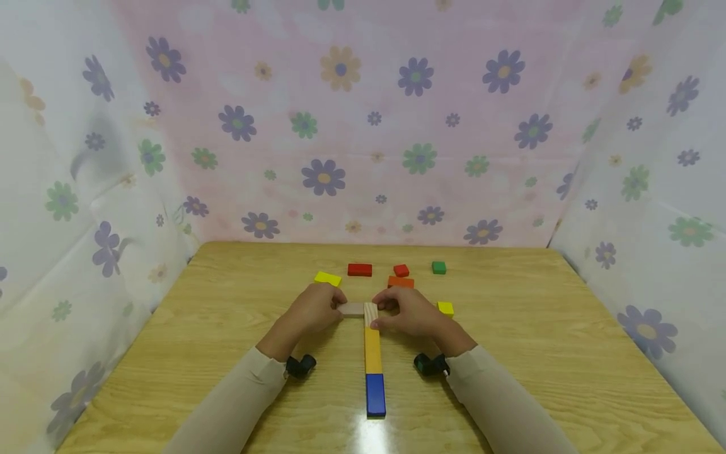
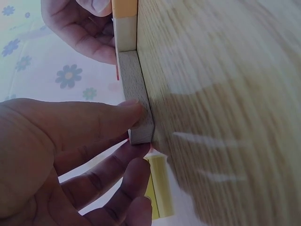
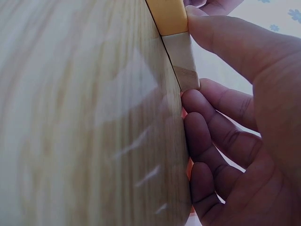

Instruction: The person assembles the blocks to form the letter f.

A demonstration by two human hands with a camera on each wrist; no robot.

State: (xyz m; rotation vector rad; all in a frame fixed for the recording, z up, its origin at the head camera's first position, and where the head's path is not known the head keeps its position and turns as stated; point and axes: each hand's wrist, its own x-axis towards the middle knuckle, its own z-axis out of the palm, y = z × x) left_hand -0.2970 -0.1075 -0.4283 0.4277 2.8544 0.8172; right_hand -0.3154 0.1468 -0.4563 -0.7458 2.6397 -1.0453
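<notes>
Near the table's middle, a blue block (image 1: 375,395), an orange-yellow block (image 1: 372,350) and a striped plain wooden block (image 1: 370,314) lie end to end in a straight row. A greyish wooden block (image 1: 353,309) extends left from the row's far end, touching the striped one. My left hand (image 1: 316,309) pinches the greyish block's outer end between thumb and fingers, clearest in the left wrist view. Across from it, my right hand (image 1: 416,312) holds the striped block, thumb near its joint with the orange-yellow block and fingertips at its far end.
Behind the hands lie a yellow block (image 1: 328,279), a red block (image 1: 360,270), a small red block (image 1: 401,270), an orange-red block (image 1: 401,282) and a green block (image 1: 439,268). A small yellow block (image 1: 445,309) lies right of my right hand. Flowered cloth (image 1: 363,126) surrounds the table.
</notes>
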